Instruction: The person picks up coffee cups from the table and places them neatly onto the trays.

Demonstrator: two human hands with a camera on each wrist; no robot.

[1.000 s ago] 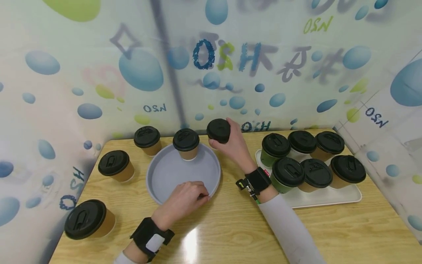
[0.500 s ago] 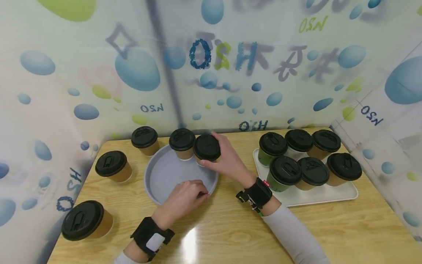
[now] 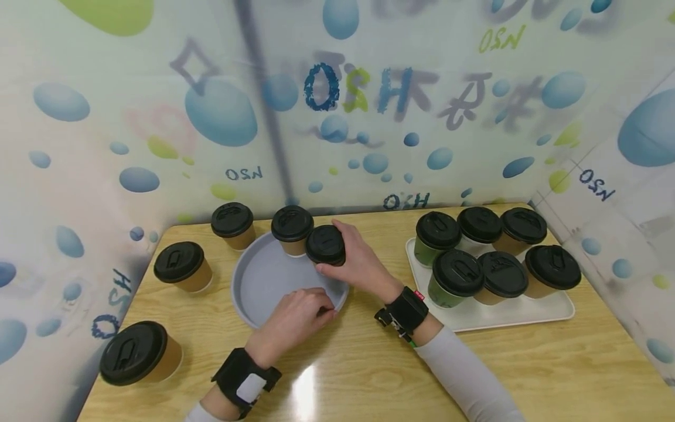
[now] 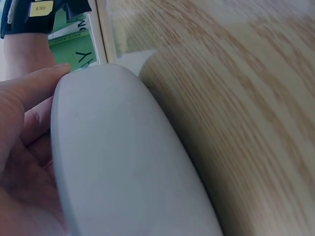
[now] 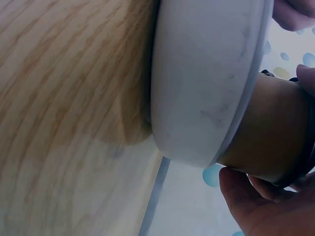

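Observation:
A paper coffee cup with a black lid (image 3: 325,245) is in my right hand (image 3: 364,261), thumb and fingers around its side. It is over the right part of the round grey tray (image 3: 263,287), touching or close beside another lidded cup (image 3: 292,230) inside the far rim. In the right wrist view the held cup's brown wall (image 5: 270,128) rises behind the tray's pale outer side (image 5: 202,83), which hides its base. My left hand (image 3: 295,319) is at the tray's near right rim, fingers curled. The left wrist view shows its thumb (image 4: 42,83) against the rim (image 4: 58,123).
Three brown lidded cups stand left of the tray: one at the back (image 3: 233,225), one midway (image 3: 183,266), one in front (image 3: 142,353). On the right, a white rectangular tray (image 3: 506,316) bears several lidded cups, some green. A patterned curtain (image 3: 337,170) borders the table's back.
The right hand has brought its cup leftward and nearer, from behind the tray's far right rim to beside the cup inside it. The left hand has stayed at the rim.

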